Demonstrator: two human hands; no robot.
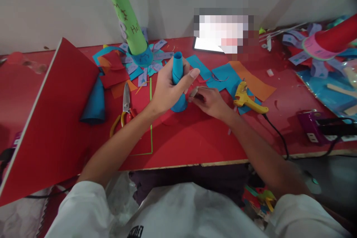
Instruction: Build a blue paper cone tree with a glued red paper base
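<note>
A blue paper cone (177, 71) stands near the middle of the bench (288, 113), narrow open end up, its wider foot low beside the right hand. The left hand (168, 88) holds it, the grip wrapped around the shaft with the thumb across the front. The right hand (211, 101) is just beside the foot, its grip narrow, fingertips drawn together; whether anything is pinched there I cannot tell. Right of that hand lies a yellow glue gun (247, 100), its black cord running over the bench's front edge. Behind it are blue paper pieces (227, 76) and an orange paper strip (253, 80). Left of the cone lie scissors (126, 98), partly hidden by the left forearm, and near them a second blue cone (96, 106) next to a large red board (55, 126) that stands tilted. Farther back, a green tube (125, 15) with handwriting rises from a blue band (142, 57) among paper strips, and a bright screen (208, 44) is near the wall. At the far right are a red tube (340, 35) with a pink band (320, 47) and a purple socket box (311, 128).
</note>
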